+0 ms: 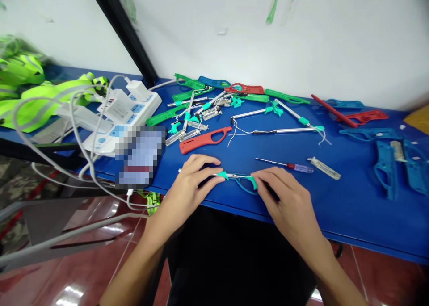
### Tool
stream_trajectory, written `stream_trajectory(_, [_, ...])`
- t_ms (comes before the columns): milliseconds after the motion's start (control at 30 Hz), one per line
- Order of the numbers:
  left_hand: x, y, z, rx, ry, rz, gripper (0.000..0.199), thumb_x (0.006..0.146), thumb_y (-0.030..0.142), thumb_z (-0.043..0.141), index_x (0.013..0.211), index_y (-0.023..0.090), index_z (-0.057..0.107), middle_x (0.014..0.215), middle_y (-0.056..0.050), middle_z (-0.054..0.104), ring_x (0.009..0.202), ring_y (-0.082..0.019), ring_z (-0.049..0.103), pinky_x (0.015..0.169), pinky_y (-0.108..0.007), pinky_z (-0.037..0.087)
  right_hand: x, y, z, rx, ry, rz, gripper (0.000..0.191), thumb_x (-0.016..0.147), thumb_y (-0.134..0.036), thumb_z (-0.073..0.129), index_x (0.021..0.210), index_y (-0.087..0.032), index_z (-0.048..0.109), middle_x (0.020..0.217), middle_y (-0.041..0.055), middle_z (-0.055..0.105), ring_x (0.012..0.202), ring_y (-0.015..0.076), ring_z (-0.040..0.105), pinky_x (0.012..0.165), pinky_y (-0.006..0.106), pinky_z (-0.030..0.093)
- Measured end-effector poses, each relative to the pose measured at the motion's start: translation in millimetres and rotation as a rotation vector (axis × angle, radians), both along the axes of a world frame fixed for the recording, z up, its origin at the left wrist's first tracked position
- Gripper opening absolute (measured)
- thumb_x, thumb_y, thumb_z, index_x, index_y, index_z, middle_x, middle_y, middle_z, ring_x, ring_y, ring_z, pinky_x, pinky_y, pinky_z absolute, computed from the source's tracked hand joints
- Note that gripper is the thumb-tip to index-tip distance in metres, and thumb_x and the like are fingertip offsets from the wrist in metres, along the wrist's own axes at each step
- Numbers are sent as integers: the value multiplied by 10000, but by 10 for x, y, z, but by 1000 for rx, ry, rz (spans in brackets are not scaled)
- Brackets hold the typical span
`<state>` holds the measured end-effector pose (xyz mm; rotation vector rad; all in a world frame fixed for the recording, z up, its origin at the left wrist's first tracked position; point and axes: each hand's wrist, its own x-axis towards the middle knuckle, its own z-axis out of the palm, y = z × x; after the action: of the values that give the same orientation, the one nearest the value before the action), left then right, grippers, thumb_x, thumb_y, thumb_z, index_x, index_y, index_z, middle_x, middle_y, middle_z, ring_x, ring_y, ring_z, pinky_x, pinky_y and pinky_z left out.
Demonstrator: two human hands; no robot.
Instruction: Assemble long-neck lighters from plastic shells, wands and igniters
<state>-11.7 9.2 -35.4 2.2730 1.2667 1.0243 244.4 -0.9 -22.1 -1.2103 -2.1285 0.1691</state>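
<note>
At the near edge of the table, my left hand [194, 181] is closed on the metal tube of a long-nozzle lighter; the tube's tip peeks out left of the fingers. A teal plastic piece [223, 175] sits at my left fingertips. My right hand [281, 190] pinches the teal trigger [253, 181] on the right side. Below the trigger shows a blue lighter shell half [246, 188], mostly hidden by my hands. Beyond my right hand lie a screwdriver [295, 167] with a clear and red handle and a clear fuel tank [324, 168].
Behind my hands lies a red shell half [204, 140], beside a pile of green shells [164, 115], tubes and wires. Blue shells [385, 167] lie at the right. A phone [142, 158], a power strip [152, 105] with looping cables and yellow vests [50, 98] occupy the left.
</note>
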Motion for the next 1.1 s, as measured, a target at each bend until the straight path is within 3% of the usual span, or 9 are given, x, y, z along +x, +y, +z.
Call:
stream_trajectory(333, [-1, -2, 6, 17, 5, -6, 134, 1055, 255, 707, 1162, 213, 776, 1273, -100, 739, 1197, -262, 670, 1035, -479, 553, -10, -4, -38, -44, 22, 25, 137, 1050, -115, 629, 1083, -217, 714, 1142, 68, 770, 1006, 225, 728, 914, 404, 591])
stream_trajectory(467, [3, -7, 8, 1, -4, 4, 125, 1055, 261, 708, 1148, 226, 784, 1280, -97, 743, 1202, -272, 677, 1044, -501, 550, 46, -83, -34, 3, -159, 40, 271, 1069, -111, 583, 1293, -197, 710, 1406, 122, 726, 1178, 286, 698, 1005, 490, 577])
stream_trajectory(567, [2, -7, 7, -2, -4, 4, 121, 1050, 251, 714, 1145, 229, 784, 1285, -96, 742, 1205, -273, 677, 1045, -503, 544, 117, -138, -21, 52, -287, 11, 327, 1090, -226, 605, 1405, -194, 691, 1571, 155, 633, 1306, 360, 643, 1029, 575, 562])
stream_trajectory(667, [-4, -5, 2, 15, 4, -3, 129, 1049, 246, 716, 1156, 218, 780, 1284, -97, 739, 1203, -266, 676, 1046, -490, 544, 195, -150, -31, 37, -327, 33, 395, 1113, -334, 584, 1483, -211, 649, 1633, 153, 584, 1362, 376, 632, 1052, 621, 558])
stream_trajectory(767, [-9, -1, -3, 23, 11, -5, 115, 1047, 242, 717, 1137, 209, 780, 1281, -95, 737, 1198, -260, 679, 1047, -481, 544, 272, -151, -76, -1, -297, 75, 422, 1135, -262, 533, 1553, -236, 586, 1628, 117, 599, 1422, 315, 629, 1147, 609, 541])
stream_trajectory(900, [-14, 6, -7, 27, 16, -15, 115, 1044, 227, 721, 1142, 212, 780, 1280, -86, 731, 1202, -247, 672, 1041, -453, 546, 339, -196, -160, 7, -171, 82, 481, 1102, -94, 547, 1562, -233, 573, 1564, 67, 666, 1461, 205, 622, 1266, 489, 505])
stream_trajectory(1100, [-21, 7, -10, 29, 26, -9, 127, 1052, 248, 716, 1158, 224, 781, 1289, -78, 729, 1210, -245, 667, 1044, -447, 547, 298, -241, -174, 148, -213, 49, 391, 1056, -102, 650, 1446, -111, 668, 1501, 140, 707, 1419, 263, 666, 1240, 486, 551])
